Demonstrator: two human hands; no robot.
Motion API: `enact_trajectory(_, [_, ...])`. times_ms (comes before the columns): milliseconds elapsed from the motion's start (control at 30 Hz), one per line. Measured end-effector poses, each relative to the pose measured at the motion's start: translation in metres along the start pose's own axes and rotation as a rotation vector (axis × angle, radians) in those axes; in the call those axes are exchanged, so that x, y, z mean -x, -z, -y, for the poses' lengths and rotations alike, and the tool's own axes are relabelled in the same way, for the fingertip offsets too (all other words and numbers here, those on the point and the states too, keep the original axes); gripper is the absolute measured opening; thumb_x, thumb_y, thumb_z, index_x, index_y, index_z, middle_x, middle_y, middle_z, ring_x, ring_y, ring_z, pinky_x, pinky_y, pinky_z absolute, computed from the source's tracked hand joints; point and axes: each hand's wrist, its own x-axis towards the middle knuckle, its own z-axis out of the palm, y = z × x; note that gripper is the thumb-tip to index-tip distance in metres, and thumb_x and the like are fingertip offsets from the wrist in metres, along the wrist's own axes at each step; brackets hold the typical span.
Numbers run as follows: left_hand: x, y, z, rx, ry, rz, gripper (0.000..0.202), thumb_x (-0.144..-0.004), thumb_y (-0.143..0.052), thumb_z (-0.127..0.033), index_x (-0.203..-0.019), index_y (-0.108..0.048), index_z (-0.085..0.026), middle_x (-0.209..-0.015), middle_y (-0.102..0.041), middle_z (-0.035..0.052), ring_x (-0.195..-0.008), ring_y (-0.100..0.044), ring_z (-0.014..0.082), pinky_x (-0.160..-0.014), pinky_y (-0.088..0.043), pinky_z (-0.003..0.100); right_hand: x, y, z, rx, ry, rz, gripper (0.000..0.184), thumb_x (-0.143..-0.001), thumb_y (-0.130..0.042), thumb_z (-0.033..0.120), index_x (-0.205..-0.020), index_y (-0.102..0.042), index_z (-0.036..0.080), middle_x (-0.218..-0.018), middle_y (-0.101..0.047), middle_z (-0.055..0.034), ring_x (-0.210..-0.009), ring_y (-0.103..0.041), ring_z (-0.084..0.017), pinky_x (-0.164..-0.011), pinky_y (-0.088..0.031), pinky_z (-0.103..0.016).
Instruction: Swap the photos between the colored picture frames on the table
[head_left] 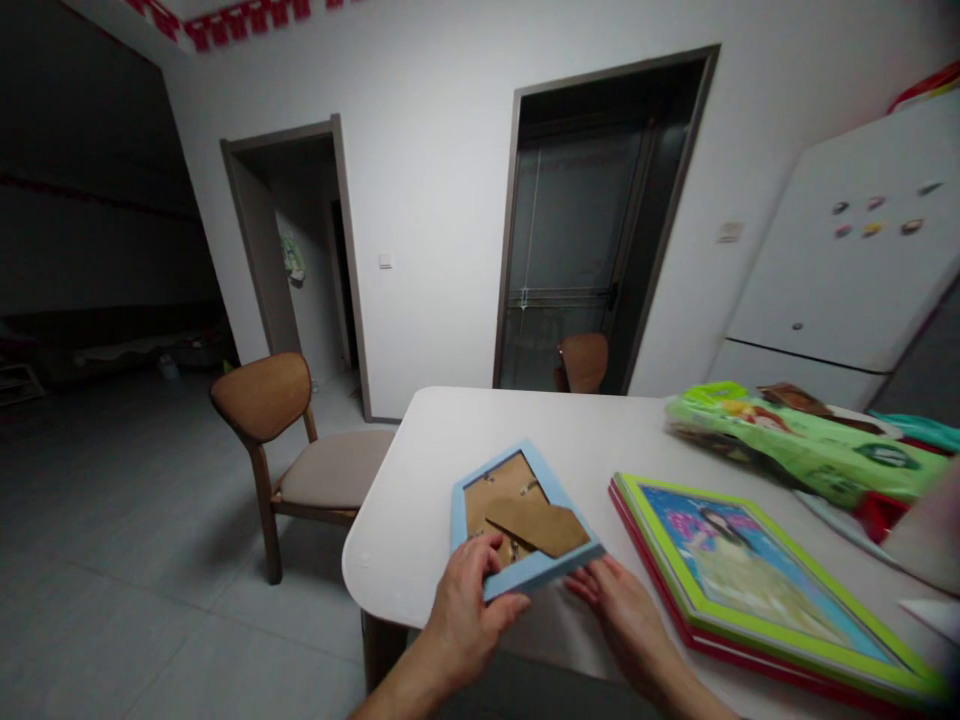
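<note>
A light blue picture frame is tilted over the near part of the table, its brown backing side facing me. On that back lies a brown stand flap, with small metal clips around the backing. My left hand grips the frame's near left edge, fingers over the back and thumb along the rim. At the near right corner, my right hand has its fingers under the frame, partly hidden by it. Just right of my right hand, a lime-green framed picture of a figure in a pale dress rests on a red frame.
The white table has a rounded left corner. Green plastic packaging lies at its right back. One wooden chair stands to the left, and another chair is behind the far edge. A white fridge stands at the right.
</note>
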Motion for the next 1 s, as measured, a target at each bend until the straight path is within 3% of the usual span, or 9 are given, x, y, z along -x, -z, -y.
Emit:
enact_trajectory(67, [0.0, -0.007, -0.01, 0.238, -0.007, -0.066, 0.015, -0.07, -0.056, -0.027, -0.076, -0.045, -0.019, -0.113, -0.049, 0.0063, -0.102, -0.045, 0.0204, -0.085, -0.035, 0.031, 0.012, -0.022, -0.002, -0.178, -0.048, 0.242, 0.041, -0.074, -0.039, 0.042, -0.106, -0.05, 0.018, -0.1, -0.06, -0.0075, -0.088, -0.056, -0.02, -0.077, -0.043, -0.033])
enact_trajectory(133, [0.001, -0.018, -0.017, 0.439, -0.022, -0.105, 0.017, -0.072, -0.054, -0.032, -0.077, -0.045, -0.019, -0.116, -0.047, 0.0064, -0.106, -0.043, 0.0209, -0.089, -0.033, 0.032, 0.022, -0.044, -0.001, -0.299, -0.066, 0.348, 0.039, -0.074, -0.039, 0.043, -0.101, -0.053, 0.018, -0.093, -0.062, -0.0064, -0.085, -0.057, -0.019, -0.074, -0.045, -0.031])
enact_trajectory(233, [-0.003, -0.029, -0.023, 0.642, -0.008, -0.158, 0.024, -0.069, -0.057, -0.037, -0.077, -0.044, -0.02, -0.12, -0.043, 0.0076, -0.109, -0.04, 0.023, -0.088, -0.035, 0.033, 0.028, -0.061, 0.004, -0.406, -0.034, 0.251, 0.04, -0.072, -0.044, 0.043, -0.1, -0.053, 0.017, -0.09, -0.063, -0.0052, -0.083, -0.058, -0.019, -0.07, -0.046, -0.03])
enact_trajectory(333, [-0.019, -0.027, -0.034, 0.721, 0.067, -0.272, 0.044, -0.06, -0.066, -0.036, -0.093, -0.041, -0.021, -0.122, -0.041, 0.0092, -0.112, -0.038, 0.0245, -0.086, -0.038, 0.034, 0.023, -0.05, 0.017, -0.444, 0.019, 0.053, 0.049, -0.069, -0.048, 0.038, -0.115, -0.041, 0.02, -0.097, -0.061, -0.003, -0.087, -0.057, -0.018, -0.071, -0.047, -0.028])
enact_trajectory(433, [-0.041, -0.022, -0.051, 0.783, 0.062, -0.289, 0.054, -0.064, -0.064, -0.033, -0.108, -0.037, -0.02, -0.114, -0.05, 0.008, -0.105, -0.046, 0.022, -0.088, -0.036, 0.034, 0.013, -0.014, 0.038, -0.299, 0.022, -0.097, 0.063, -0.068, -0.048, 0.035, -0.126, -0.027, 0.02, -0.091, -0.063, -0.0023, -0.079, -0.059, -0.018, -0.065, -0.048, -0.029])
enact_trajectory(533, [-0.057, -0.032, -0.063, 0.92, 0.068, -0.173, 0.049, -0.067, -0.061, -0.031, -0.11, -0.04, -0.018, -0.106, -0.056, 0.0065, -0.097, -0.052, 0.0203, -0.086, -0.038, 0.033, 0.004, 0.038, 0.062, -0.078, 0.041, -0.172, 0.067, -0.068, -0.046, 0.034, -0.129, -0.023, 0.018, -0.081, -0.065, -0.0029, -0.061, -0.06, -0.018, -0.053, -0.047, -0.029])
enact_trajectory(733, [-0.067, -0.104, -0.061, 1.021, 0.278, 0.024, 0.07, -0.061, -0.066, -0.026, -0.119, -0.03, -0.013, -0.104, -0.057, 0.0114, -0.09, -0.056, 0.0224, -0.076, -0.046, 0.032, -0.008, 0.146, 0.09, 0.366, 0.034, -0.347, 0.064, -0.064, -0.049, 0.03, -0.124, -0.036, 0.013, -0.074, -0.066, -0.003, -0.053, -0.058, -0.016, -0.048, -0.042, -0.026])
enact_trajectory(867, [-0.072, -0.151, -0.055, 0.792, 0.294, 0.1, 0.058, -0.066, -0.055, -0.015, -0.118, -0.03, -0.008, -0.107, -0.056, 0.0124, -0.097, -0.053, 0.0193, -0.084, -0.041, 0.028, -0.02, 0.198, 0.08, 0.529, 0.007, -0.364, 0.059, -0.062, -0.05, 0.029, -0.119, -0.044, 0.011, -0.071, -0.067, -0.0028, -0.057, -0.058, -0.017, -0.055, -0.043, -0.027])
enact_trajectory(1000, [-0.07, -0.17, -0.054, 0.378, 0.222, 0.112, 0.046, -0.066, -0.053, -0.014, -0.111, -0.042, -0.014, -0.109, -0.056, 0.0067, -0.101, -0.05, 0.018, -0.087, -0.037, 0.028, -0.036, 0.229, 0.059, 0.668, 0.038, -0.362, 0.056, -0.063, -0.049, 0.03, -0.115, -0.048, 0.008, -0.079, -0.067, -0.0064, -0.066, -0.059, -0.02, -0.066, -0.043, -0.029])
